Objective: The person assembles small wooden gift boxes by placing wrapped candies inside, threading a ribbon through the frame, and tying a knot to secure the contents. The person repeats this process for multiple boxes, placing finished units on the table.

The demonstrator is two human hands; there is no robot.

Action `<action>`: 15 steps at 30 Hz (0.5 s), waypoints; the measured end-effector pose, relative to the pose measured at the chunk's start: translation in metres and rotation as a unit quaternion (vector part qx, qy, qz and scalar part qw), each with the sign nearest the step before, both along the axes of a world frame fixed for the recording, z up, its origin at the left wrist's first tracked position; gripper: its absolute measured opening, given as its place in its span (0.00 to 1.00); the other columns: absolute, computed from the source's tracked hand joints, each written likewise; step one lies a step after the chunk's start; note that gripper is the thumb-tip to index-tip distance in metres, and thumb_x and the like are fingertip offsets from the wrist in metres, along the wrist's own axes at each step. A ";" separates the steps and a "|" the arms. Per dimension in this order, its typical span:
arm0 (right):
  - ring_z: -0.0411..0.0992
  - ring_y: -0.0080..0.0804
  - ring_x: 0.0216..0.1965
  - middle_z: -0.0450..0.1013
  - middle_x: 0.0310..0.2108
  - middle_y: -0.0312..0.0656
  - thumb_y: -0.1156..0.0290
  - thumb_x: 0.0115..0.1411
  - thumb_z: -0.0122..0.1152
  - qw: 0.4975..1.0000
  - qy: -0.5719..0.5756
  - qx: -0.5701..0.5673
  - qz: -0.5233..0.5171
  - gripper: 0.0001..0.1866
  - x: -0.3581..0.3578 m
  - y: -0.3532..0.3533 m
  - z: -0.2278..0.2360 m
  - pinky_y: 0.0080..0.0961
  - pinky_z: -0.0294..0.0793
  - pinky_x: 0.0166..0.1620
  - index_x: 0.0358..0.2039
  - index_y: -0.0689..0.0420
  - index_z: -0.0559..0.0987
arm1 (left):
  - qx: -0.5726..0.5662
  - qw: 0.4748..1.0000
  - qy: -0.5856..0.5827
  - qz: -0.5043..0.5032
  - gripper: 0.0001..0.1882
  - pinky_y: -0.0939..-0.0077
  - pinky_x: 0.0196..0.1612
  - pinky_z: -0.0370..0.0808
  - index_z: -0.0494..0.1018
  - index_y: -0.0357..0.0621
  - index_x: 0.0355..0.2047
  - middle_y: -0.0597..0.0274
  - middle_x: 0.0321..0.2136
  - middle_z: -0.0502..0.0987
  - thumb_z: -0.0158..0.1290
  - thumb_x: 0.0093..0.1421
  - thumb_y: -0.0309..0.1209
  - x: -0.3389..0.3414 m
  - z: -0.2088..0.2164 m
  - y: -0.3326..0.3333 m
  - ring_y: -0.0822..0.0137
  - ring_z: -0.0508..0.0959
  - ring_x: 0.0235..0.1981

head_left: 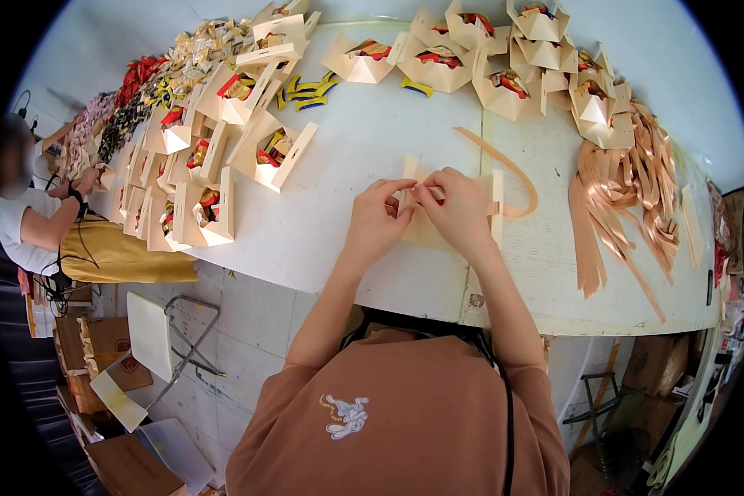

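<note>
A cream paper gift box (494, 198) lies on the white table (364, 140) in front of me. My left hand (376, 219) and my right hand (455, 207) meet over it and pinch its top flaps together. A peach satin ribbon (508, 169) curves out from under the box toward the far right. Most of the box is hidden under my hands.
Several open cream boxes with red packets (260, 153) crowd the left and far side. Closed boxes (595, 103) stack at the back right beside a heap of peach ribbons (628, 194). Another person (25, 223) sits at the left. A folding chair (161, 339) stands below the table edge.
</note>
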State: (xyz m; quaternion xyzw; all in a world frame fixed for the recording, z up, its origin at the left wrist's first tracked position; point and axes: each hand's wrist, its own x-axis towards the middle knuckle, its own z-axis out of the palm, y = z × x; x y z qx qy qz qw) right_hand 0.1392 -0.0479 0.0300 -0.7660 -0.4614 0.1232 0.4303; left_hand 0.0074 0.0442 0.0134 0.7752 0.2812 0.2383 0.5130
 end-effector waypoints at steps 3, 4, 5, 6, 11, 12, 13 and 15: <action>0.72 0.35 0.26 0.73 0.24 0.44 0.67 0.59 0.64 0.999 0.002 -0.032 -0.001 0.11 -0.001 0.004 -0.006 0.31 0.69 0.30 0.27 0.62 0.81 | 0.024 0.999 -0.033 0.000 0.23 0.78 0.30 0.76 0.76 0.36 0.50 0.55 0.39 0.77 0.56 0.51 0.17 0.002 -0.006 -0.003 0.70 0.74 0.25; 0.73 0.37 0.26 0.73 0.24 0.44 0.65 0.59 0.64 0.999 0.002 -0.036 -0.004 0.12 -0.001 0.005 -0.005 0.33 0.70 0.30 0.26 0.61 0.81 | 0.023 0.999 -0.036 0.002 0.23 0.78 0.30 0.76 0.76 0.36 0.50 0.55 0.39 0.77 0.56 0.51 0.17 0.003 -0.006 -0.003 0.69 0.74 0.25; 0.73 0.39 0.26 0.74 0.24 0.44 0.64 0.58 0.64 0.999 0.002 -0.041 -0.007 0.13 -0.001 0.005 -0.003 0.34 0.71 0.31 0.25 0.60 0.82 | 0.022 0.999 -0.037 0.004 0.23 0.77 0.30 0.76 0.76 0.36 0.50 0.55 0.39 0.77 0.56 0.51 0.17 0.002 -0.005 -0.004 0.69 0.74 0.25; 0.74 0.40 0.27 0.74 0.25 0.44 0.62 0.58 0.64 0.999 0.003 -0.045 -0.009 0.13 -0.002 0.005 -0.002 0.36 0.72 0.32 0.24 0.60 0.82 | 0.020 0.999 -0.039 0.006 0.23 0.77 0.30 0.76 0.76 0.36 0.50 0.54 0.39 0.77 0.56 0.51 0.17 0.001 -0.005 -0.004 0.69 0.74 0.25; 0.74 0.40 0.26 0.74 0.24 0.44 0.61 0.58 0.64 0.998 0.047 -0.052 0.000 0.14 -0.001 0.002 0.005 0.35 0.71 0.32 0.26 0.60 0.83 | 0.020 0.999 -0.029 0.006 0.23 0.77 0.30 0.76 0.76 0.36 0.50 0.54 0.40 0.77 0.56 0.51 0.17 0.001 -0.003 -0.004 0.68 0.74 0.24; 0.73 0.40 0.26 0.74 0.24 0.43 0.61 0.58 0.64 0.997 0.051 -0.056 0.003 0.14 0.000 0.002 0.005 0.35 0.71 0.32 0.26 0.60 0.83 | 0.021 0.999 -0.026 0.006 0.23 0.76 0.30 0.76 0.76 0.36 0.50 0.54 0.40 0.77 0.56 0.51 0.17 0.001 -0.003 -0.004 0.68 0.74 0.24; 0.73 0.40 0.26 0.74 0.25 0.43 0.61 0.58 0.64 0.997 0.047 -0.058 0.002 0.14 0.000 0.002 0.004 0.35 0.71 0.32 0.26 0.60 0.83 | 0.021 0.999 -0.027 0.006 0.23 0.76 0.30 0.76 0.76 0.36 0.50 0.54 0.40 0.77 0.56 0.51 0.17 0.001 -0.003 -0.004 0.68 0.74 0.24; 0.74 0.40 0.27 0.74 0.25 0.43 0.61 0.58 0.64 0.997 0.038 -0.062 0.001 0.14 0.000 0.003 0.002 0.35 0.71 0.32 0.26 0.59 0.83 | 0.022 0.999 -0.029 0.007 0.23 0.76 0.30 0.77 0.76 0.36 0.50 0.54 0.40 0.77 0.56 0.51 0.17 0.001 -0.003 -0.003 0.67 0.75 0.24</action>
